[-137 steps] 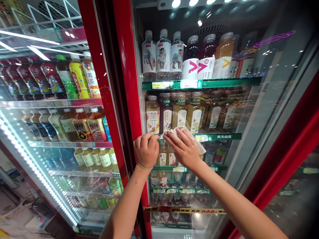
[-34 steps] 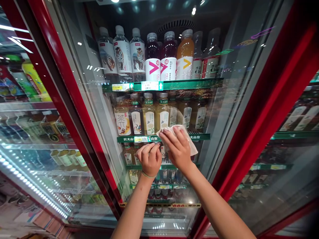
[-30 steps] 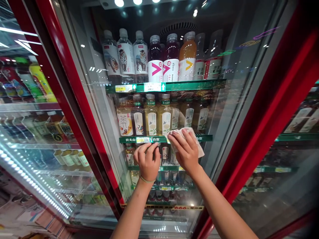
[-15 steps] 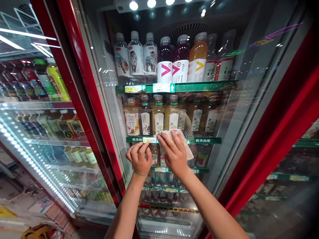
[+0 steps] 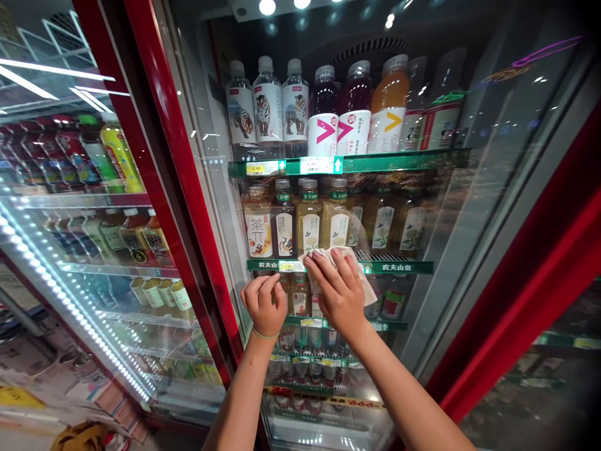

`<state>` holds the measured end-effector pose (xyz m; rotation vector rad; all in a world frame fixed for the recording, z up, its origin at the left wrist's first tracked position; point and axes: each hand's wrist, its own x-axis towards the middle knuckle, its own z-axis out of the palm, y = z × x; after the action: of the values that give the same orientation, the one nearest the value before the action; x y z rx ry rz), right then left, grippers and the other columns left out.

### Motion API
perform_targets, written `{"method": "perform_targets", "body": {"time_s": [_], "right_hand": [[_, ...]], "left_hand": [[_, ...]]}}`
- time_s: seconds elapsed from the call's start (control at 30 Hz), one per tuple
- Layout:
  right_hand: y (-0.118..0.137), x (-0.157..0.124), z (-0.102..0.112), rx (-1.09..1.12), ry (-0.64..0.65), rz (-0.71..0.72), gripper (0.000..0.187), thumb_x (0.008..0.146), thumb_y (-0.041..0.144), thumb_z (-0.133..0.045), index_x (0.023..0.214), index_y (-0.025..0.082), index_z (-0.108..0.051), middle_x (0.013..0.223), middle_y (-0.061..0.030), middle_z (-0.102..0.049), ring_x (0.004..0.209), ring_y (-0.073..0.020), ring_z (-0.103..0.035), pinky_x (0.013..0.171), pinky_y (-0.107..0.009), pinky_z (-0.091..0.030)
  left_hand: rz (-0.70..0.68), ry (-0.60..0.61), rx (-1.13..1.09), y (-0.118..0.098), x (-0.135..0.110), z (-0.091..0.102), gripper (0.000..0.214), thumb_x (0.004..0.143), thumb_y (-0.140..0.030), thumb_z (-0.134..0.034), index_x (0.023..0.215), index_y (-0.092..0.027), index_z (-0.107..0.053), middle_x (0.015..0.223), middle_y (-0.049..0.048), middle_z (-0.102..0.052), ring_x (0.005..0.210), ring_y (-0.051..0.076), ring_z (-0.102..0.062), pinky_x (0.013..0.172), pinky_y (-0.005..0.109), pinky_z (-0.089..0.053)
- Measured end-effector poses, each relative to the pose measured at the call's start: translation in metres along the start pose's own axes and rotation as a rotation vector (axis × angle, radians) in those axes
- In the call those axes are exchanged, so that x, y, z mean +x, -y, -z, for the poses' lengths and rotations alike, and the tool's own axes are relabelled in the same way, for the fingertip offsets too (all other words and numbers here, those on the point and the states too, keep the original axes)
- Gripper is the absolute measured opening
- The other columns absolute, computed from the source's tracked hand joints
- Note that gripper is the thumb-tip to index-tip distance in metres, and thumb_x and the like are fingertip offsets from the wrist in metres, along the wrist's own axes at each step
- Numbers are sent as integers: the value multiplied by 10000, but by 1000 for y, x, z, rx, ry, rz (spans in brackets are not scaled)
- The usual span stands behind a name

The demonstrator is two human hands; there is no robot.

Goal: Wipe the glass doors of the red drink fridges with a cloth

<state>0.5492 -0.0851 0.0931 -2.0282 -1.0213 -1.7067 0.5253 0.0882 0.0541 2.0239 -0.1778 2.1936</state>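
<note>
My right hand presses a thin whitish cloth flat against the glass door of a drinks fridge. Its fingers lie over the cloth, which sticks out past the hand on the right. A curved smear or reflection shows on the glass just above. To the left, my left hand, a thin band at its wrist, is loosely curled close to the glass. Nothing shows in it; whether it touches the pane I cannot tell. Behind the hands stand tea bottles on a green-edged shelf.
Red frame posts flank the door. Tiger-label bottles and purple and orange drinks fill the top shelf. Another lit fridge with bottles stands at left. A brown item lies low at the left.
The whole view has shifted slightly, so the fridge appears further right. My right hand and the cloth stay at nearly the same spot on the glass; my left hand has dropped slightly and curled more.
</note>
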Motion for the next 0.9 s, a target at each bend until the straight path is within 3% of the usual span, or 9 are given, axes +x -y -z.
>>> {"method": "perform_targets", "body": {"time_s": [0.1,0.23,0.4,0.53,0.7,0.83,0.9], "right_hand": [[6,5,-3,19,18,-34,688,931,119,-439,1608,215,-363,1521,-23,-584,1588,-262,-252,1318,-504,-229],[13,10,-6,35,48,78,667,953,130,-444,1607,231,-364,1498,4,-608,1563,-227,-319,1323,-449,-239],[17,10,-7,55,43,-38,657,943,124,-430,1591,229,-399,1533,-8,-571,1573,-259,-295,1316,-500,-248],[9,3,-4,31,56,103,670,936,87,-467,1585,244,-405,1483,22,-620,1564,-209,-315,1327,-426,-239],[0,6,3,29,37,-48,715,932,93,-428,1621,253,-325,1540,-1,-563,1583,-257,-270,1315,-519,-255],[-3,2,6,15,77,71,700,947,92,-439,1619,258,-328,1516,20,-587,1555,-225,-339,1320,-449,-262],[-7,-2,8,10,67,59,721,942,76,-444,1621,286,-318,1502,26,-601,1542,-217,-366,1314,-449,-281]], "left_hand": [[-1,-23,6,3,-2,1,250,903,-105,-626,1137,-190,-659,998,69,-619,949,183,-610,901,351,-461],[29,-31,-3,4,-5,0,229,916,-116,-604,1120,-198,-668,986,68,-624,943,186,-623,899,360,-462],[48,-48,5,5,-6,0,211,921,-126,-602,1106,-197,-673,973,64,-628,924,184,-630,902,366,-458],[50,-40,10,5,-7,-1,211,932,-147,-592,1116,-207,-676,981,67,-631,937,189,-634,910,371,-453],[49,-44,19,4,-6,-1,217,930,-132,-580,1106,-207,-684,978,71,-629,936,190,-626,904,372,-445],[26,-18,3,2,-3,1,244,919,-106,-588,1121,-205,-683,985,74,-633,952,195,-617,913,370,-445],[27,12,1,-2,-1,2,250,921,-118,-594,1131,-213,-691,1008,81,-638,982,204,-614,933,374,-442]]}}
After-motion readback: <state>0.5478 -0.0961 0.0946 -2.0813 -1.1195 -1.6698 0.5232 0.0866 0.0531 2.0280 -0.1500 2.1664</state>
